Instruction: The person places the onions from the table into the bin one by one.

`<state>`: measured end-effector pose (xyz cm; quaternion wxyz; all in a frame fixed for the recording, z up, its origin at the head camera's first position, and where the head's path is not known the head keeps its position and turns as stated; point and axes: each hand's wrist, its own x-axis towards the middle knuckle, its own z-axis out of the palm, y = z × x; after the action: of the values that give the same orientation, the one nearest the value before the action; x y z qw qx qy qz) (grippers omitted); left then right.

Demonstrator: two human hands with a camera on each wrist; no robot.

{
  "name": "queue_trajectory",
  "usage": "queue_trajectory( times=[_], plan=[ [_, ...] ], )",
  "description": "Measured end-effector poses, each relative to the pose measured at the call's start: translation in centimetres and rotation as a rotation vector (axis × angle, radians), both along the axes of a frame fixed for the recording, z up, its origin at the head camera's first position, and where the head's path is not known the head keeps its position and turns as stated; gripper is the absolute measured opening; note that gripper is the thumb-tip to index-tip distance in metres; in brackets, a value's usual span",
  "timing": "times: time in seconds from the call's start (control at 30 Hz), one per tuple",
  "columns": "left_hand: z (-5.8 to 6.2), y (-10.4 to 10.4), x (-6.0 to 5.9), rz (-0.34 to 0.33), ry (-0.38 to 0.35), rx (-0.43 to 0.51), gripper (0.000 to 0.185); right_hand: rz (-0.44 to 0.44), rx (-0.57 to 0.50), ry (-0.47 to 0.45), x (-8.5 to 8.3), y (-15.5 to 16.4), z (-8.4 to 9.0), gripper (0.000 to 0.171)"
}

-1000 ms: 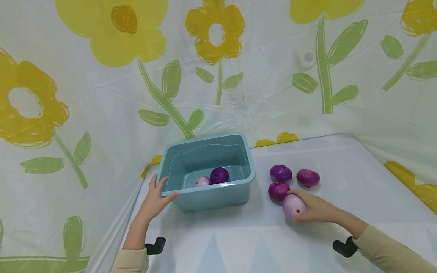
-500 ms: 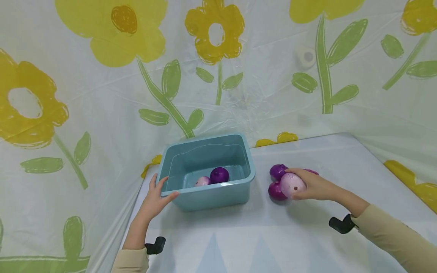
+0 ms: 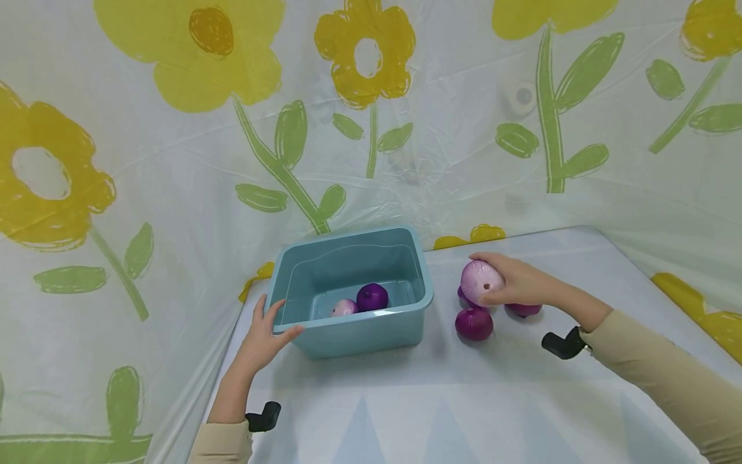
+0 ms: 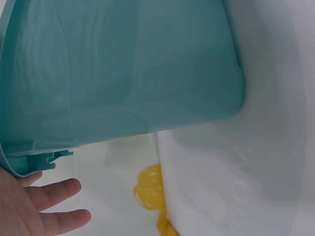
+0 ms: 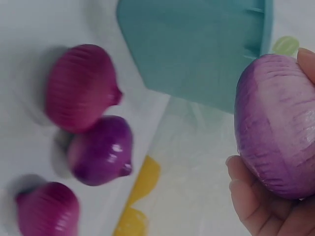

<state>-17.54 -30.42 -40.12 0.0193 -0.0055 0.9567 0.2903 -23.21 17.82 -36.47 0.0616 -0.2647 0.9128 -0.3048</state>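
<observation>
My right hand [image 3: 524,283] grips a pale pinkish-purple onion [image 3: 480,281], raised over the darker onions at the right. In the right wrist view, fingers and thumb curl round this onion [image 5: 275,125]. A magenta onion [image 3: 474,324] sits just below it, a second magenta one [image 3: 523,310] lies partly behind the hand, and a violet onion [image 3: 464,298] is mostly hidden. A blue-green plastic bin [image 3: 365,338] contains a dark purple onion [image 3: 373,297] and a pale one [image 3: 345,307]. At the bin's near left corner rests my left hand [image 3: 263,345], its fingers straight and spread along the rim.
A white table cover [image 3: 406,406] with pale blue triangles lies under everything. Behind it hangs a white sheet [image 3: 440,129] printed with yellow flowers and green leaves. Each wrist wears a black camera mount, one near the left sleeve [image 3: 223,441].
My right hand has lifted the pale onion from the table and carried it up and slightly left, past the darker onions. The left hand and bin have stayed still.
</observation>
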Motion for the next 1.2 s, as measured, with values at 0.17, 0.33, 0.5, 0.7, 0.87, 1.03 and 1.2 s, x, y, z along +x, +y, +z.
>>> queue_trajectory(
  times=[0.17, 0.33, 0.5, 0.7, 0.87, 1.03, 1.2],
  plan=[
    [0.2, 0.0, 0.0, -0.003, 0.0, -0.002, 0.085, -0.006, 0.007, -0.012, -1.0, -0.9, 1.9, 0.082],
    [0.1, 0.0, 0.0, -0.003, -0.002, -0.001, 0.085, 0.013, -0.034, -0.023, -2.2, -2.0, 3.3, 0.085],
    [0.0, 0.0, 0.0, -0.003, -0.004, -0.002, 0.086, 0.035, -0.075, -0.032, -3.4, -3.5, 4.2, 0.085],
    [-0.1, 0.0, -0.1, 0.0, -0.004, -0.002, 0.086, 0.045, -0.096, -0.007, -5.0, -5.8, 4.6, 0.086],
    [-0.3, 0.1, -0.2, 0.0, -0.004, -0.007, 0.086, 0.064, -0.159, -0.046, -5.9, -7.6, 4.6, 0.086],
    [-0.3, 0.0, -0.3, -0.001, -0.003, -0.006, 0.086, 0.085, -0.183, -0.046, -6.6, -9.4, 4.7, 0.083],
    [-0.3, -0.1, -0.3, 0.001, -0.005, -0.012, 0.086, 0.108, -0.159, -0.035, -7.3, -11.1, 4.9, 0.081]
  ],
)
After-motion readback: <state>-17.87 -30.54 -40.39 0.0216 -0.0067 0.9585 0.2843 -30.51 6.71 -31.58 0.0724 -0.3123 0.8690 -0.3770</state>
